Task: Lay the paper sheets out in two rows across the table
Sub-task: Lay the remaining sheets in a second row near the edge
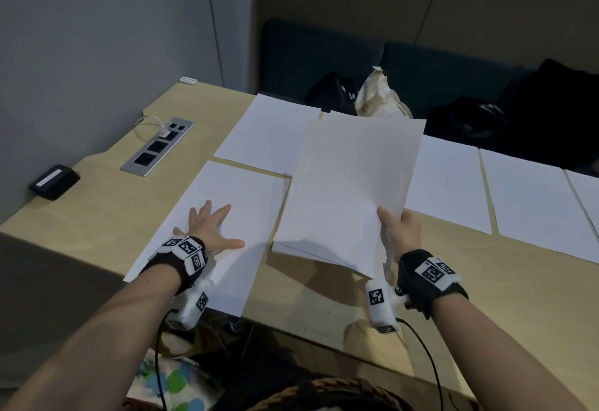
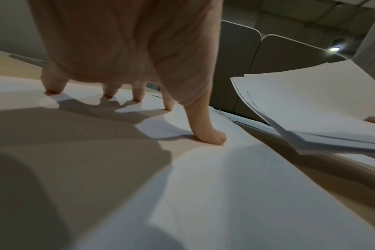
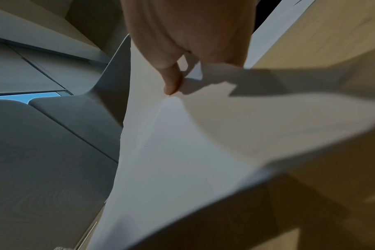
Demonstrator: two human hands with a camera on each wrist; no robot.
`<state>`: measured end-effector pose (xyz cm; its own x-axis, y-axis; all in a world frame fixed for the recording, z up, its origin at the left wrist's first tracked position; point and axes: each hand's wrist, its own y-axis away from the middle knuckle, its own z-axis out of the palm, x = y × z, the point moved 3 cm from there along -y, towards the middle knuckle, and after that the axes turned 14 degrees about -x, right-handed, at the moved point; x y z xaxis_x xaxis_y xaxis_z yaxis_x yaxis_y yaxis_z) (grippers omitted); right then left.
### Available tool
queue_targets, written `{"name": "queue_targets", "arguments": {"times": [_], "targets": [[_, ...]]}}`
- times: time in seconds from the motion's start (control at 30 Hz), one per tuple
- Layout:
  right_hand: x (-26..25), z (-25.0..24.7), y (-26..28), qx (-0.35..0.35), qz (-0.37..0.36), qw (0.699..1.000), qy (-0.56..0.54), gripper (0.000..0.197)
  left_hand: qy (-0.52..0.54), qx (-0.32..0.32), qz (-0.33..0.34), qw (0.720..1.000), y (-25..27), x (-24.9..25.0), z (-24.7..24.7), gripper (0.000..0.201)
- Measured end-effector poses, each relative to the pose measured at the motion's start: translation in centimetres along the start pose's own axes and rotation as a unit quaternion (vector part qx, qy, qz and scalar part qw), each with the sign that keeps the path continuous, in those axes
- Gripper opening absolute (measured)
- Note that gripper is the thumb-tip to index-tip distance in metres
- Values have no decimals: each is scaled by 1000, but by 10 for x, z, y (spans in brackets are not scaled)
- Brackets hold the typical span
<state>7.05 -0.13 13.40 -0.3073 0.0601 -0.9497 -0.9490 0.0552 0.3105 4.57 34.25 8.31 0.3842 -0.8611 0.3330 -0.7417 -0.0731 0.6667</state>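
My left hand lies flat with spread fingers on a white sheet at the near left of the wooden table. My right hand pinches the right edge of a stack of white sheets, thumb on top, and holds it above the table's middle. In the right wrist view the thumb presses on that stack. In the left wrist view the stack hangs to the right. A far row of single sheets runs along the back edge.
A metal socket strip with a white plug and cable is set in the table at the left. A small black box sits near the left edge. Dark bags and a cream bag lie on the bench behind.
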Motion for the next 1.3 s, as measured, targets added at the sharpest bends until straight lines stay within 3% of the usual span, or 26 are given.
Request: {"name": "queue_targets", "arguments": {"times": [0.2, 0.37, 0.53, 0.67, 0.97, 1.1, 1.23, 1.3], "targets": [[3, -5, -2, 3, 2, 1000, 7, 33, 25, 18, 19, 999, -2, 4, -5, 96], [6, -7, -8, -14, 14, 1000, 2, 33, 116, 128, 111, 979, 11, 44, -21, 58], [13, -5, -12, -51, 38, 998, 3, 30, 284, 47, 183, 940, 13, 93, -19, 45], [16, -12, -8, -53, 44, 998, 14, 27, 348, 53, 211, 912, 16, 115, -19, 23], [17, -45, 8, -19, 28, 999, 13, 17, 440, 57, 205, 872, 26, 139, -3, 40], [12, -72, 18, -3, 13, 1000, 18, 19, 425, 69, 207, 878, 32, 154, 13, 28], [8, -97, 24, 26, 6, 1000, -7, 19, 426, 77, 196, 880, 29, 152, 31, 45], [8, -113, 24, 63, -2, 998, -4, 27, 424, 88, 180, 883, 30, 146, 38, 33]]}}
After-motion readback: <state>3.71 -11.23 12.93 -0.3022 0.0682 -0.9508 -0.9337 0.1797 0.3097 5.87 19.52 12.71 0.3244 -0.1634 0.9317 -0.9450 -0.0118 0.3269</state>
